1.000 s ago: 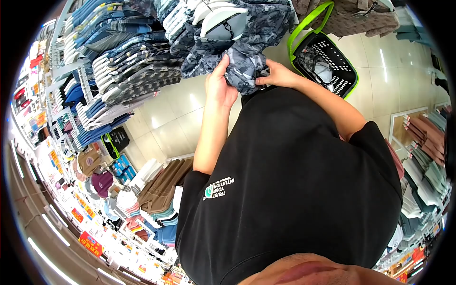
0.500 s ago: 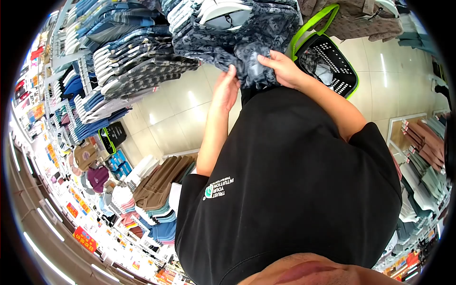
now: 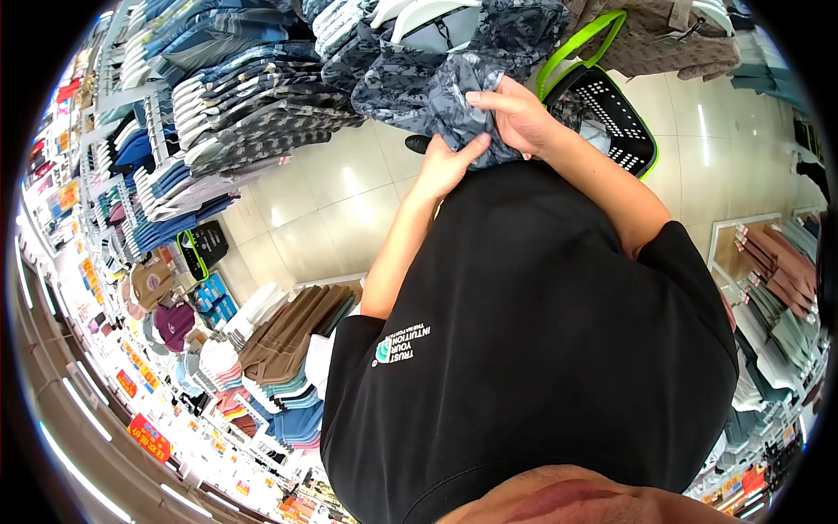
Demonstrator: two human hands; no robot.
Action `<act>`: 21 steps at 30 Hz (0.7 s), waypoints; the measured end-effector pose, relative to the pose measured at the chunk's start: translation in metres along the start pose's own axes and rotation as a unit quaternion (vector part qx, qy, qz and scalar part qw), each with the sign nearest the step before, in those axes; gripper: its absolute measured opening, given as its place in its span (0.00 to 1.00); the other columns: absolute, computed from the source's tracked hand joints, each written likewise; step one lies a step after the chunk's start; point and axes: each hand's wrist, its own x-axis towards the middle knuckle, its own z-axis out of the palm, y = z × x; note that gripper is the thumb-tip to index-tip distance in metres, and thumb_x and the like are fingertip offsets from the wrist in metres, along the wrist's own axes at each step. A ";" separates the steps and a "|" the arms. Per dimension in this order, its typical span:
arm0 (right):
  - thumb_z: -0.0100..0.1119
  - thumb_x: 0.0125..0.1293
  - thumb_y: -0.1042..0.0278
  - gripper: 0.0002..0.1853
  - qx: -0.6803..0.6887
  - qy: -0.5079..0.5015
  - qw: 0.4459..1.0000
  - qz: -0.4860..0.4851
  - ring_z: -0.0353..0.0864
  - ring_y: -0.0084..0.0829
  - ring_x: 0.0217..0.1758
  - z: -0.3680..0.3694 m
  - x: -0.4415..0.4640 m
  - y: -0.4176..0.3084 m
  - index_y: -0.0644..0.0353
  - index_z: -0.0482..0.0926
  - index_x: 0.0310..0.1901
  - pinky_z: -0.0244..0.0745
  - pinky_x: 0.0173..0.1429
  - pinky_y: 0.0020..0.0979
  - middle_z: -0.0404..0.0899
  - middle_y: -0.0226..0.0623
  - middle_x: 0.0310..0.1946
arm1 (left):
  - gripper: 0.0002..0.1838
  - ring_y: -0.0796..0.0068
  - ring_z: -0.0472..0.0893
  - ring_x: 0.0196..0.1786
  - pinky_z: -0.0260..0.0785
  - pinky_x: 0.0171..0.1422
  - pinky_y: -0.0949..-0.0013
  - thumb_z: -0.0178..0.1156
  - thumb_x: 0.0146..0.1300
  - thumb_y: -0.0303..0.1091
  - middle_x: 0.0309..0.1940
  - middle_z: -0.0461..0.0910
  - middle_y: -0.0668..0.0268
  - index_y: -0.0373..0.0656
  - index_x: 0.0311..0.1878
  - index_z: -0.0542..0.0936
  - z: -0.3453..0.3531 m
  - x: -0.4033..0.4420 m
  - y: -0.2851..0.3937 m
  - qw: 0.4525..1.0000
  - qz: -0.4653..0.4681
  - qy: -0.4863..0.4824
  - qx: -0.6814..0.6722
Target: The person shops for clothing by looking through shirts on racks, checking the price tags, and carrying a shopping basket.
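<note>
A dark blue-grey camouflage shirt hangs from a white hanger at the top middle, its lower part bunched up in front of my black T-shirt. My left hand grips the bunched cloth from below left, thumb pressed on top and the other fingers mostly hidden. On the right side of the bunch, my right hand has its thumb laid across the cloth, with the fingertips out of sight behind it. Close to my right forearm stands a black shopping basket with a lime-green handle, partly covered by that arm.
Patterned shirts hang densely on the left rack. A brown garment hangs at the upper right. Another black-and-green basket stands on the tiled floor. Folded trousers lie behind my left arm.
My left hand has moved right and up onto the cloth, its thumb now pressing it. The bunched cloth has shifted and looks more gathered. My right hand stays on it.
</note>
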 end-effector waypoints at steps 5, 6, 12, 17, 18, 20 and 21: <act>0.62 0.65 0.66 0.17 -0.141 0.030 0.990 -0.012 0.77 0.24 0.49 -0.020 -0.004 0.007 0.65 0.75 0.52 0.71 0.56 0.28 0.79 0.32 0.46 | 0.26 0.70 0.74 0.60 0.64 0.66 0.68 0.60 0.69 0.38 0.59 0.75 0.59 0.33 0.65 0.69 -0.003 -0.005 0.018 0.996 -0.006 0.068 -0.063; 0.63 0.65 0.65 0.17 -0.175 0.040 0.984 0.001 0.77 0.23 0.46 -0.025 -0.004 0.010 0.64 0.76 0.51 0.72 0.53 0.27 0.79 0.31 0.44 | 0.27 0.69 0.74 0.61 0.64 0.66 0.68 0.59 0.70 0.39 0.60 0.75 0.58 0.32 0.65 0.69 -0.002 -0.006 0.022 0.989 0.004 0.105 -0.104; 0.66 0.65 0.57 0.22 -0.282 0.031 0.959 0.023 0.74 0.19 0.47 -0.024 -0.014 0.021 0.66 0.76 0.52 0.70 0.55 0.25 0.78 0.29 0.44 | 0.24 0.64 0.77 0.58 0.69 0.64 0.60 0.55 0.72 0.41 0.57 0.76 0.56 0.31 0.62 0.69 -0.012 -0.004 0.032 0.949 -0.027 0.162 -0.270; 0.66 0.64 0.64 0.24 -0.297 -0.025 0.955 0.009 0.74 0.21 0.51 -0.017 -0.017 0.023 0.67 0.73 0.58 0.70 0.60 0.27 0.79 0.32 0.48 | 0.23 0.59 0.79 0.56 0.72 0.62 0.55 0.47 0.75 0.44 0.56 0.78 0.54 0.32 0.60 0.71 -0.022 -0.006 0.033 0.916 -0.053 0.187 -0.351; 0.67 0.64 0.65 0.25 -0.317 -0.039 0.947 0.010 0.74 0.22 0.52 -0.015 -0.018 0.023 0.67 0.72 0.59 0.69 0.61 0.28 0.79 0.33 0.48 | 0.23 0.59 0.79 0.56 0.72 0.62 0.55 0.47 0.75 0.44 0.56 0.78 0.54 0.32 0.60 0.71 -0.024 -0.007 0.033 0.916 -0.052 0.187 -0.351; 0.67 0.64 0.65 0.23 -0.323 -0.043 0.945 0.028 0.74 0.20 0.46 -0.018 -0.018 0.026 0.66 0.73 0.56 0.70 0.53 0.27 0.78 0.31 0.43 | 0.24 0.59 0.79 0.57 0.72 0.62 0.55 0.48 0.75 0.45 0.56 0.78 0.55 0.32 0.60 0.71 -0.027 -0.008 0.032 0.911 -0.025 0.183 -0.368; 0.67 0.64 0.65 0.21 -0.327 -0.046 0.943 0.046 0.73 0.18 0.40 -0.021 -0.017 0.029 0.65 0.74 0.54 0.70 0.44 0.25 0.78 0.29 0.39 | 0.24 0.59 0.79 0.57 0.71 0.62 0.55 0.47 0.75 0.45 0.57 0.77 0.55 0.33 0.60 0.71 -0.028 -0.009 0.033 0.910 -0.021 0.185 -0.371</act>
